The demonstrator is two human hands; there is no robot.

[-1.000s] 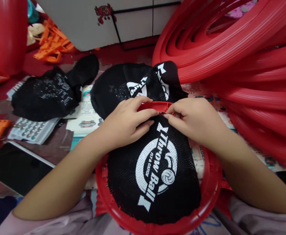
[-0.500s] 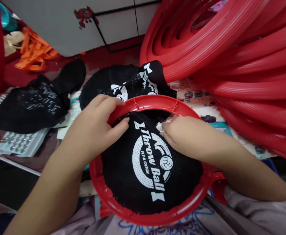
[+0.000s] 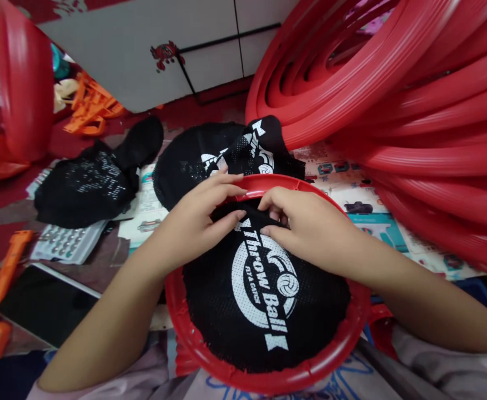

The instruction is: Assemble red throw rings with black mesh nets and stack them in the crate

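A round black mesh cloth printed "Throw Ball" lies inside a red plastic ring, which rests on my lap. My left hand grips the ring's far left rim, fingers over it and thumb against the cloth. Close beside it, my right hand pinches a raised fold of the cloth just inside the far rim. The ring's far right part is partly hidden behind my right hand and forearm.
More printed black cloth lies beyond the ring, and another black piece to the left. Stacked red rings rise at the right. At left are a tray of small metal parts, a dark flat tablet-like object and orange plastic pieces.
My right hand has shifted slightly left along the far rim and now holds up a cloth fold; a white tag seen there before is out of sight. The whole view has swung a little left.
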